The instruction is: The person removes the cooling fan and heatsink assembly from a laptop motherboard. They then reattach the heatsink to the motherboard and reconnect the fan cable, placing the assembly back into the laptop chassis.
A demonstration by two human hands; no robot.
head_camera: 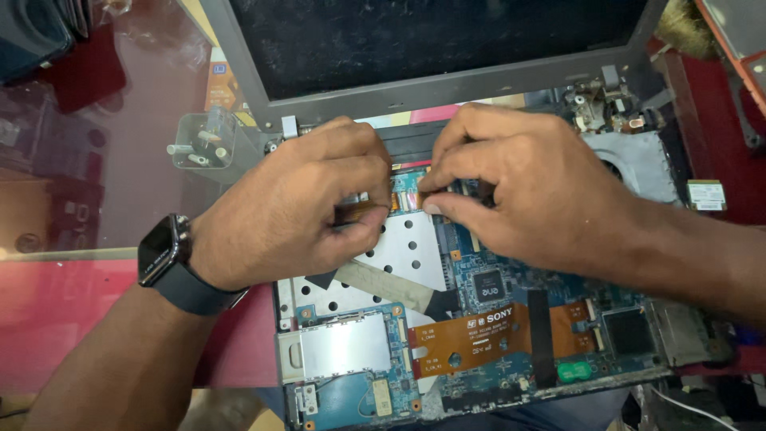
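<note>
Red glass-topped workbench. Opened grey laptop, blue circuit board exposed. Left hand, right hand pinch thin orange ribbon cable mid-board; likely flimsy, fragile, best gripped at stiffened end.

I have one view only, from the camera on my head. It looks steeply down and slightly forward, close over the opened laptop on the surface, with both my forearms entering from the bottom edge of the frame.
</note>
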